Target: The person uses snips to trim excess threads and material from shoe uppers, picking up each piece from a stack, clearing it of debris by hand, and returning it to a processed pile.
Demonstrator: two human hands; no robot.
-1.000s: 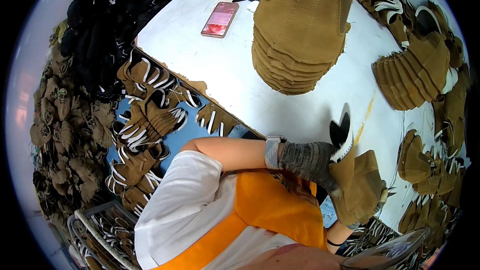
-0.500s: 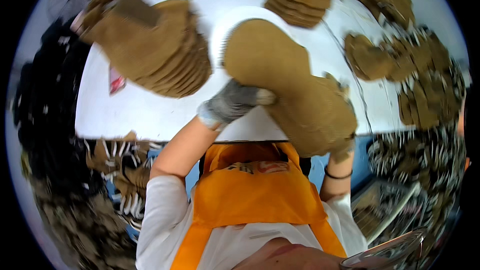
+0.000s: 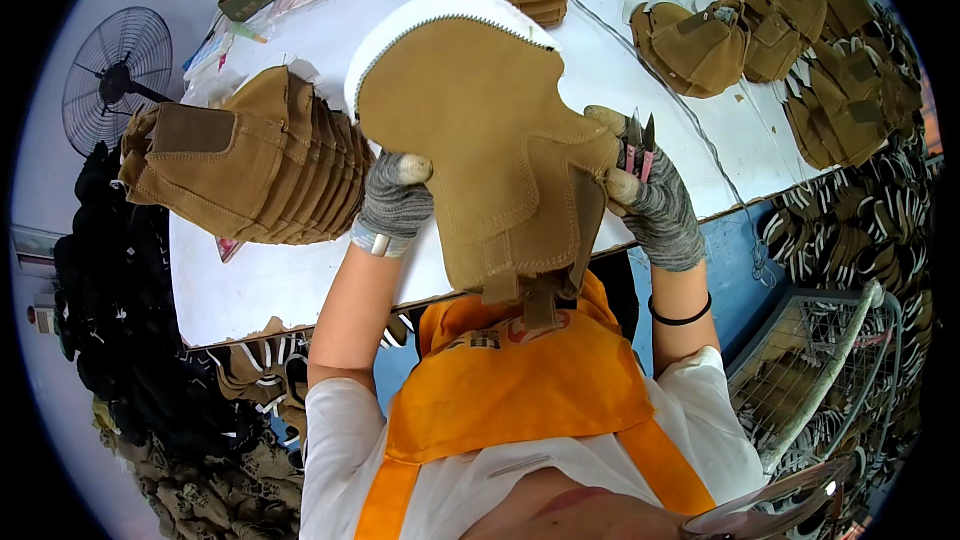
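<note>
One head-worn fisheye looks steeply down, close over the white table (image 3: 300, 270).

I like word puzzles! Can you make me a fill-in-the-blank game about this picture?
1. Both hands wear ____ knitted gloves.
2. The left hand and the right hand hold up one tan ____ upper.
3. The right hand also holds small ____.
4. The person's apron is ____.

Missing words: grey; shoe; snips; orange
</note>
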